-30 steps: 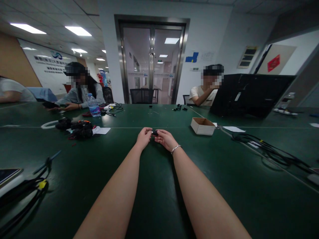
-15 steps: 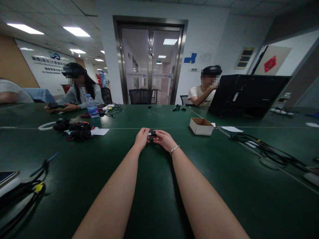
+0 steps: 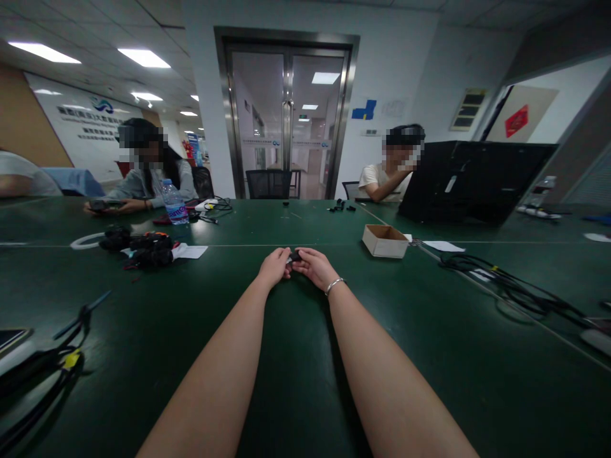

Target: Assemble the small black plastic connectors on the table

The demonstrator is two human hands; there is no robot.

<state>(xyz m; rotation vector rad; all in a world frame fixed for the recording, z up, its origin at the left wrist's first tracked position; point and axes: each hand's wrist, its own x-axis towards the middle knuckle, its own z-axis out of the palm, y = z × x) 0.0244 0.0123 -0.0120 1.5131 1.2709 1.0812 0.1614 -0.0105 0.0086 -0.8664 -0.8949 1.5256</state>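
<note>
A small black object (image 3: 294, 256) with a light or metallic part at its left end is held between my two hands, above the dark green table (image 3: 296, 356). The fingers of my left hand (image 3: 275, 267) are closed round its left end. My right hand (image 3: 315, 267), below a silver bracelet (image 3: 335, 286), pinches its dark right end. Fingertips cover much of the object, so its exact shape cannot be made out.
An open white box (image 3: 386, 247) stands right of my hands, with black cables (image 3: 515, 286) beyond. Left are black gear (image 3: 150, 249), a bottle (image 3: 175, 207) and more cables (image 3: 71, 362). Two people sit across the table, one behind a black monitor (image 3: 468, 181).
My hands have drawn slightly closer together. The object between them is now tilted and its light left part is more covered by my left fingers.
</note>
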